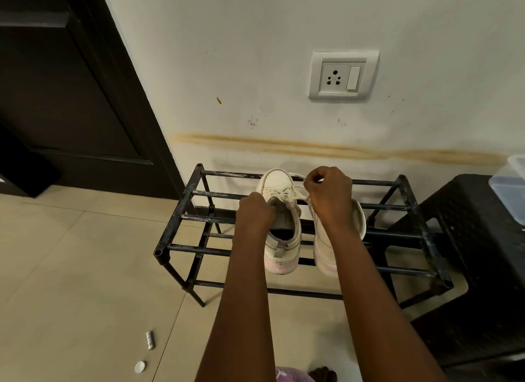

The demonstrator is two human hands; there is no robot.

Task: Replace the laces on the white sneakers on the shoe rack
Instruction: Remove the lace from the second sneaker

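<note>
Sneakers: both on the rack (181, 216), toes to 12 o'clock; the right shoe (360, 219) sits at 3 o'clock of the left shoe (277, 181), half hidden by an arm.
Left hand (254, 212): fingers curled around the left shoe's tongue end, steadying it.
Right hand (326, 187): pinches the lace (300, 194), drawn taut toward 1 o'clock.
Lace feel: likely soft, limp and light; best pinched near its tip.
Shoe feel: probably light, with a stiff sole and yielding upper; best held at the collar.
</note>
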